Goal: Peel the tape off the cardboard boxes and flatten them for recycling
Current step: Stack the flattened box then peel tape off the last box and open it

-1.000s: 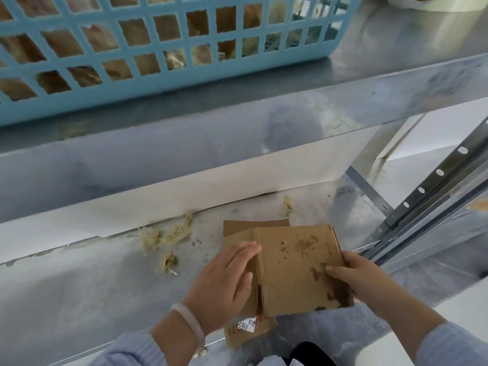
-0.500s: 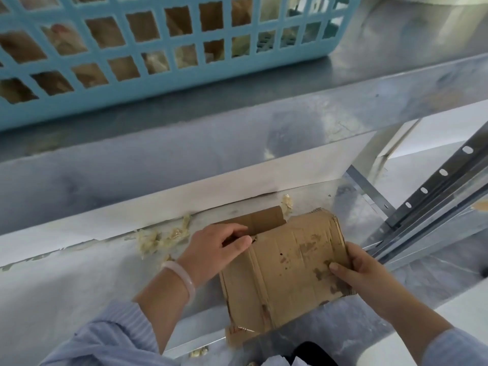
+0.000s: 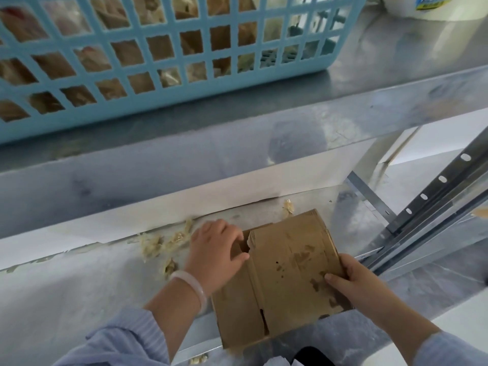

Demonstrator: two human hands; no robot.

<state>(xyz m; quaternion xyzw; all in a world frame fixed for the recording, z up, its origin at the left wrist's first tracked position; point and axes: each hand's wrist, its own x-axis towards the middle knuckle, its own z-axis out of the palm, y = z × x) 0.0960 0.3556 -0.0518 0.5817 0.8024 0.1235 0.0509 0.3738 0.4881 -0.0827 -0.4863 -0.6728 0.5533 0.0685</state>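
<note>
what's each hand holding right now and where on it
Both hold the flattened brown cardboard box. The left hand grips its upper left edge by the torn flap; the right hand pinches its right edge, thumb on top.

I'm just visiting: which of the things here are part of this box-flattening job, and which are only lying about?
In the job: cardboard box, gripped by left hand and right hand; crumpled scraps, probably peeled tape.
Lying about: blue basket on the upper metal shelf; white container beside it.
</note>
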